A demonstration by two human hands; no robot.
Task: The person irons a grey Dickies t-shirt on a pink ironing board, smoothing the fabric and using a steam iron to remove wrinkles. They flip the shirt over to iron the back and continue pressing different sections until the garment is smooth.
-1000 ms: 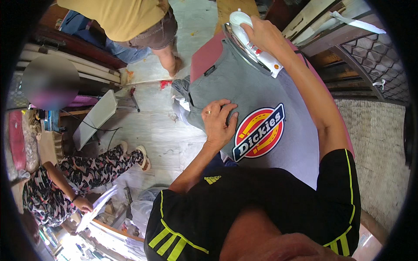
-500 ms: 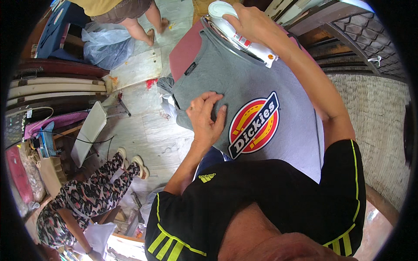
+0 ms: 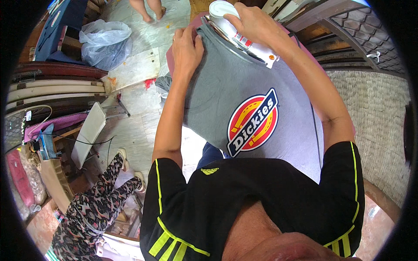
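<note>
A grey T-shirt with a round red, yellow and dark-blue printed badge is spread over a dull red ironing board. My right hand grips the handle of a white clothes iron, which rests on the shirt near the neckline at the board's far end. At the shirt's far left edge is my left hand, its fingers bent and its thumb against the cloth; it seems to grasp the fabric, though the fingertips are partly hidden. My left forearm covers part of the shirt's left side.
A clear plastic bag stands on the tiled floor at the far left. A folding table leans at the left. One person in patterned clothes is at the lower left; another's bare legs show at the top. A metal lattice stands at the right.
My left hand has moved from the middle of the shirt forward to its far left edge. The shirt's left side has shifted. The iron stays nearly still. The person at the top has moved away.
</note>
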